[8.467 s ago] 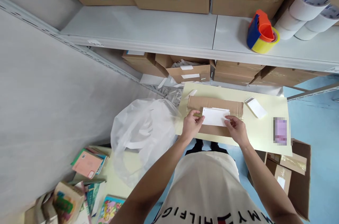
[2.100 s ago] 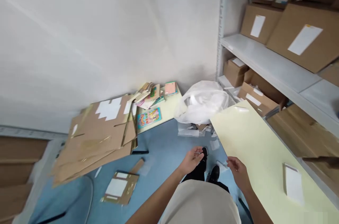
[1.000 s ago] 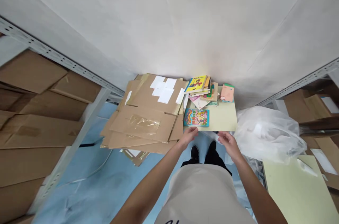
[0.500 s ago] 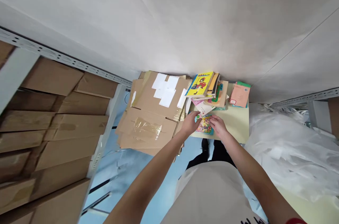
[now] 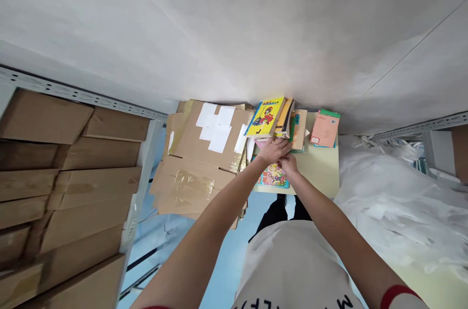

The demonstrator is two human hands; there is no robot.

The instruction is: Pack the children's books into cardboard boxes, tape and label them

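Reaching across the low counter (image 5: 319,172), the left hand (image 5: 273,149) lies flat, its grip apart, on the book pile (image 5: 272,119) banked against the wall (image 5: 256,31), seemingly steadying it, while the right hand (image 5: 288,165), grip unreadable, rests just behind, over the colourful book (image 5: 269,178).

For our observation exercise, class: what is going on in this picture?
A person stands over a small yellow table by the wall. Both hands meet at the foot of a book pile: the left hand reaches over the right hand, beside a colourful picture book lying flat. Whether either grips anything is unclear. Flattened cardboard lies to the left.
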